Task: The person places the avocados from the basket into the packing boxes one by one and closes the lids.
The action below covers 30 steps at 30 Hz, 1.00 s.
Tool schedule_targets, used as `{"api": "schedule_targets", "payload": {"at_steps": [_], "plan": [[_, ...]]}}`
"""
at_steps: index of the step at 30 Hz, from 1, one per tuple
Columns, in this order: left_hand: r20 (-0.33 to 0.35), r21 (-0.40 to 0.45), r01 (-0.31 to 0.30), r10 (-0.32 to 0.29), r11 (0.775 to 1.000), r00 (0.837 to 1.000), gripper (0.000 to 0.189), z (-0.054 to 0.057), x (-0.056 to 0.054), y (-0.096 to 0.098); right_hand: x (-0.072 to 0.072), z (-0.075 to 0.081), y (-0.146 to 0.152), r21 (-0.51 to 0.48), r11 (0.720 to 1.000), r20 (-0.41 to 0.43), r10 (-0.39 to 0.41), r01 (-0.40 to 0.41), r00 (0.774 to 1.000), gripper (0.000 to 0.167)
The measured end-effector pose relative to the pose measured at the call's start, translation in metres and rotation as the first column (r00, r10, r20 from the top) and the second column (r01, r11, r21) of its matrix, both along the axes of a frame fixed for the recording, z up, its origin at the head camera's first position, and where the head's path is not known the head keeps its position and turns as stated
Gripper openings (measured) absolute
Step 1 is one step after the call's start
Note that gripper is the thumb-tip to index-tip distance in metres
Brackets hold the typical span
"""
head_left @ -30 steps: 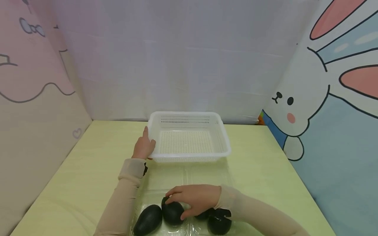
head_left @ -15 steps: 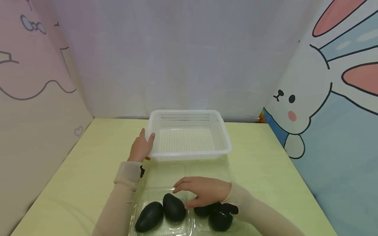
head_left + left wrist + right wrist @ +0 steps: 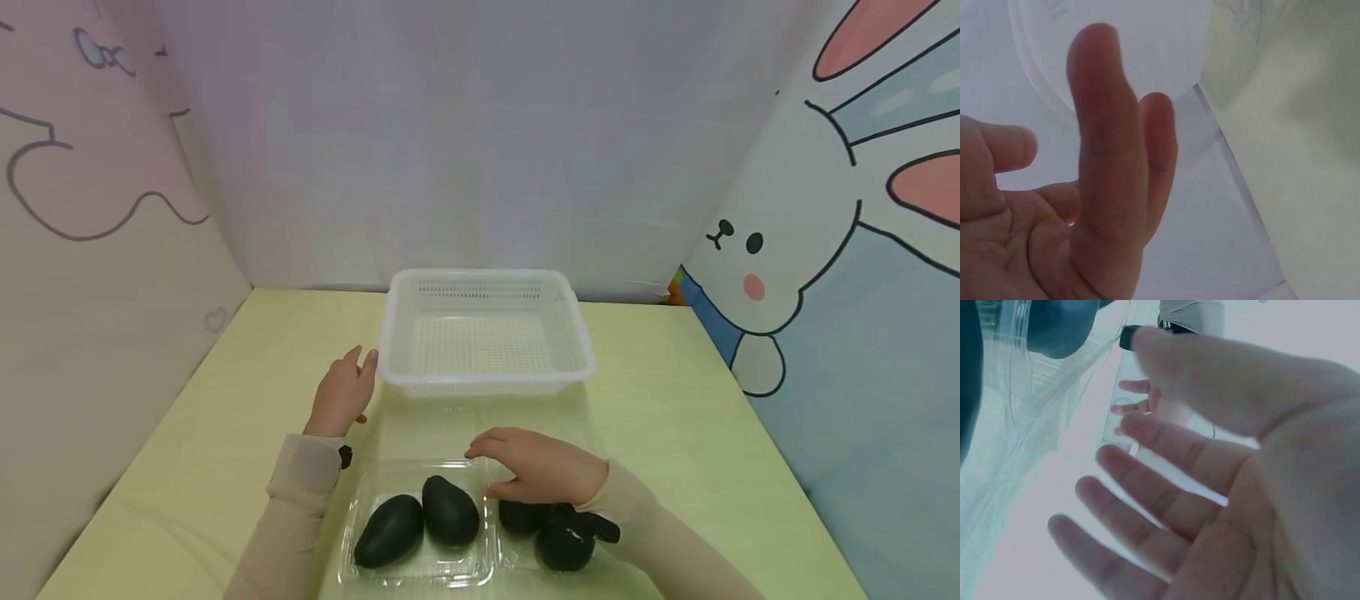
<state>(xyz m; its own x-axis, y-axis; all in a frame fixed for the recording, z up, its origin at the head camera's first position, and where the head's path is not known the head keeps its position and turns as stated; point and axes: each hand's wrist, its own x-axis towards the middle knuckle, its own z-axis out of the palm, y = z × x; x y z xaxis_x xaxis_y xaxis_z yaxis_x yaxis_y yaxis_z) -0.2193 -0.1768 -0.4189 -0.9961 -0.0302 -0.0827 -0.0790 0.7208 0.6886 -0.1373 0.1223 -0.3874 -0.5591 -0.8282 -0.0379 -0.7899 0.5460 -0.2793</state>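
Dark, pear-shaped avocados lie in a clear plastic clamshell box [image 3: 416, 580]. Two of them, one avocado [image 3: 389, 532] leaning left and another avocado [image 3: 450, 512] beside it, sit in the left compartment. In the right compartment are an avocado [image 3: 521, 517] and a rounder-looking one [image 3: 564, 548], both partly hidden by my right hand [image 3: 546, 468] and wrist. That hand hovers over the box with fingers extended and holds nothing. My left hand [image 3: 341, 393] is raised just left of a white perforated basket [image 3: 487, 378], fingers loose and holding nothing.
The basket stands behind the box near the back wall [image 3: 480, 150], with only its bare perforated bottom visible inside. A pale yellow surface [image 3: 675, 400] extends on both sides. Cartoon-printed panels [image 3: 892, 333] enclose the left and right.
My right hand has come off an avocado in the left compartment and moved right and away from me. My left hand has drawn back from the basket's left side, toward me.
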Motion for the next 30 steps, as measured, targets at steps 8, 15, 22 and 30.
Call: {"api": "schedule_targets", "payload": {"at_steps": [8, 15, 22, 30], "plan": [[0.097, -0.111, 0.080, -0.070, 0.991, 0.993, 0.052, -0.010, 0.019, 0.000, 0.017, -0.002, -0.005, 0.046, 0.998, -0.087, -0.041, 0.045, 0.995, 0.048], [0.185, -0.008, 0.087, -0.084, 0.996, 0.979, 0.058, -0.030, 0.037, 0.010, 0.024, -0.015, -0.008, 0.122, 0.991, -0.061, -0.055, 0.062, 0.997, 0.049], [0.049, -0.014, 0.062, -0.061, 0.998, 0.997, 0.051, -0.035, 0.044, 0.012, 0.024, -0.013, -0.005, 0.082, 0.994, -0.022, -0.072, 0.074, 0.997, 0.047], [-0.040, 0.009, -0.012, 0.013, 1.000, 0.999, 0.051, -0.039, 0.061, 0.008, 0.029, -0.009, 0.002, -0.008, 0.995, -0.027, -0.103, 0.103, 0.994, 0.047]]}}
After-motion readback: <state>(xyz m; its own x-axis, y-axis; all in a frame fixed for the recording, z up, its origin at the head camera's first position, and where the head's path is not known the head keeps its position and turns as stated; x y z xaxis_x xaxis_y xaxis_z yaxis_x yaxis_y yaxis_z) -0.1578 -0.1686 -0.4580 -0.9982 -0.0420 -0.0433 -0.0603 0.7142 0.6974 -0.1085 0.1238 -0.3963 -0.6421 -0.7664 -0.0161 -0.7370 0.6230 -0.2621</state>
